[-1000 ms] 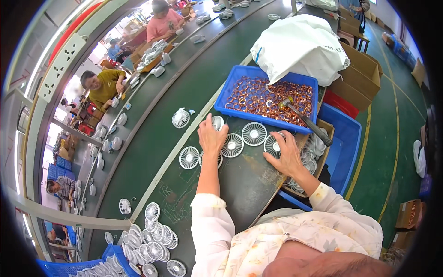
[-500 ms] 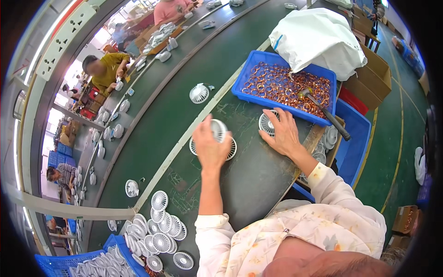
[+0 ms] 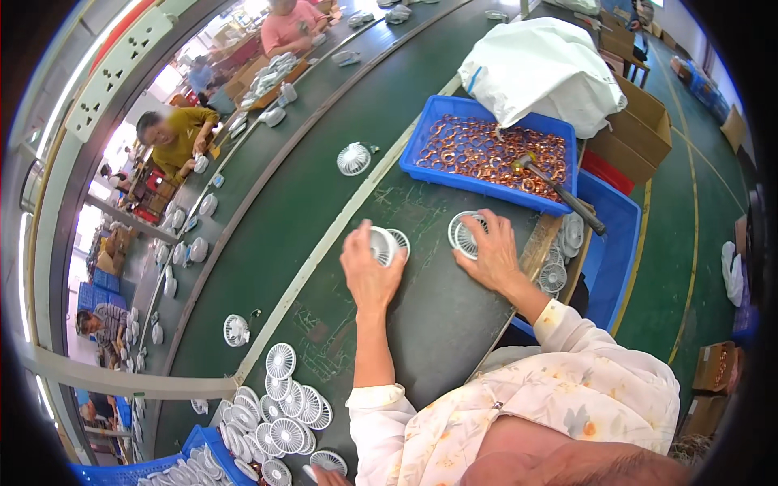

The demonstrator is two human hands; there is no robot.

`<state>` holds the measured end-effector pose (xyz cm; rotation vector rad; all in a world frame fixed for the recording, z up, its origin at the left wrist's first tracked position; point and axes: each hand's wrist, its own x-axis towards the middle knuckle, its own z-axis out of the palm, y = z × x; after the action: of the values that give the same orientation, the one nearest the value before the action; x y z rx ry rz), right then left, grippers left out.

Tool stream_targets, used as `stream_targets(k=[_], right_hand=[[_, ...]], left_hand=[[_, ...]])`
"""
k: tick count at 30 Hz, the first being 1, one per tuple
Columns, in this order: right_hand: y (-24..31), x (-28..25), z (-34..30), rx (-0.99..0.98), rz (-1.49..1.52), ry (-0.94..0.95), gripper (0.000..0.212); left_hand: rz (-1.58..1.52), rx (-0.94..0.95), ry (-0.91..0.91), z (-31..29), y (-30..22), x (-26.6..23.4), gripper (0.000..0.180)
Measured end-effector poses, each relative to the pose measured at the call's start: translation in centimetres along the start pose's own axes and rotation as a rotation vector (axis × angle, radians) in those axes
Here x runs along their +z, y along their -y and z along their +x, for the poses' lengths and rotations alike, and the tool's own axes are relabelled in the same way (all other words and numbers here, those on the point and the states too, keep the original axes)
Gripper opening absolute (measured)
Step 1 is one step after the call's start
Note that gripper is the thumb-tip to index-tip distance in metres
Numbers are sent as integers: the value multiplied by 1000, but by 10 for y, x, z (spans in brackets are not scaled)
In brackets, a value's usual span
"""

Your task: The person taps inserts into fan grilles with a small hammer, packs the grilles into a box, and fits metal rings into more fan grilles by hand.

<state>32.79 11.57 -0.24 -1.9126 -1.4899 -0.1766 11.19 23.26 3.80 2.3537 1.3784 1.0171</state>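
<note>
My left hand [image 3: 371, 267] is curled round a white round fan part [image 3: 382, 245], its thumb and fingers at opposite sides of the rim. Partly hidden behind that part is another white round piece [image 3: 399, 238]. To the right, my right hand [image 3: 496, 253] grips the edge of a white round fan grille [image 3: 463, 233] at the dark green worktop. Beyond both hands stands a blue tray [image 3: 486, 185] full of copper-coloured rings [image 3: 478, 146]. A hammer [image 3: 559, 190] lies across the tray's near right corner, its handle sticking out over the rim.
Many white fan grilles [image 3: 287, 435] are heaped at the lower left beside a blue basket [image 3: 198, 437]. Another person's hand [image 3: 327, 478] shows at the bottom edge. A small white fan [image 3: 353, 159] lies on the green belt [image 3: 300, 194]. A white sack [image 3: 539, 73] and cardboard box [image 3: 636, 130] stand behind the tray.
My left hand, blurred before, is now steadier, and the grille under it has shifted. My right hand's grille now looks tilted. Another person's hand has come in at the bottom edge.
</note>
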Motion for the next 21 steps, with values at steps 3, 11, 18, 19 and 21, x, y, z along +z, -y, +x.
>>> stream_targets(k=[3,11,18,19,21], right_hand=[[4,-11,-19,-48,9,34,69],[-18,-88,-107,-16,259,107,68],[-97,-121,-147,1273,1313,-91,38],[-109,-116,-144,1159,1383,-132,37],[-140,-101,-131,1061,1471,-224,37]], left_hand=[[61,-58,176,-7,-22,11,85],[-257,401,404,-71,-102,33,85],[-413,710,624,-95,-199,93,92],[-389,759,603,-97,-208,107,94],[-248,794,550,-97,-219,140,105]])
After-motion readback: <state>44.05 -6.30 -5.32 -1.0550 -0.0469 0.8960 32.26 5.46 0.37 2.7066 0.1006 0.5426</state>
